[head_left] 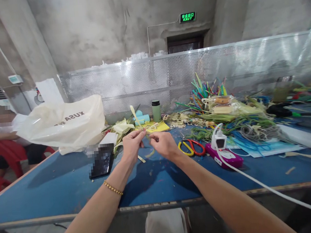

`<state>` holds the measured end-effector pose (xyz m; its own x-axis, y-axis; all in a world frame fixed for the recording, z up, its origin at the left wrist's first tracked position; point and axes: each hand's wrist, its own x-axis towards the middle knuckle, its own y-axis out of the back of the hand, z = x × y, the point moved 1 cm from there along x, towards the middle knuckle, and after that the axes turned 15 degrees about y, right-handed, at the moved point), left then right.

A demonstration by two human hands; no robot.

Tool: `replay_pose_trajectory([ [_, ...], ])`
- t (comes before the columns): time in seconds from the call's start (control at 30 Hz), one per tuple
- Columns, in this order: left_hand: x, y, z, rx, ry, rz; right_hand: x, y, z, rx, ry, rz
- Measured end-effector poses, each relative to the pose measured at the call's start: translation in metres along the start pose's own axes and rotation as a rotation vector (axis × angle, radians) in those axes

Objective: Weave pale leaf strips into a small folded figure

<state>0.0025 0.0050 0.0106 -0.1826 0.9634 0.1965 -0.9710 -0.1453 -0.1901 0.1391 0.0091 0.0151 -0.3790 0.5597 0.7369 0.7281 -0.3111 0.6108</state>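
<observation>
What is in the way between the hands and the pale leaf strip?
Nothing visible. The left hand already pinches the leaf strip above the blue table, and the right hand meets it at the fingertips. The scissors lie off to the side.

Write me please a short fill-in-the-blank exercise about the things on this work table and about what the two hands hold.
1. The left hand and the right hand pinch a pale yellow leaf strip above the ____ tabletop.
2. The gold bead bracelet sits on the ____ wrist.
3. The scissors with one yellow and one red handle lie to the ____ of both hands.
4. The green cylindrical bottle has a ____ cap.
Missing words: blue; left; right; black.
</observation>
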Motion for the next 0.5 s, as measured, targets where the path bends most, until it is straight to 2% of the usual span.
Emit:
replay_pose_trajectory([
  [0.1,0.003,0.002,-0.001,-0.006,-0.005,0.022,0.000,-0.001,0.001,0.297,-0.049,0.010],
  [0.2,0.003,0.004,-0.001,-0.009,-0.007,0.048,-0.001,-0.001,-0.001,0.530,0.004,-0.039],
  [0.37,0.004,0.007,0.002,-0.016,-0.030,0.059,-0.003,0.004,-0.002,0.580,0.092,-0.131],
  [0.5,0.006,0.010,0.001,-0.108,0.019,-0.015,-0.002,0.010,-0.003,0.590,0.218,-0.160],
])
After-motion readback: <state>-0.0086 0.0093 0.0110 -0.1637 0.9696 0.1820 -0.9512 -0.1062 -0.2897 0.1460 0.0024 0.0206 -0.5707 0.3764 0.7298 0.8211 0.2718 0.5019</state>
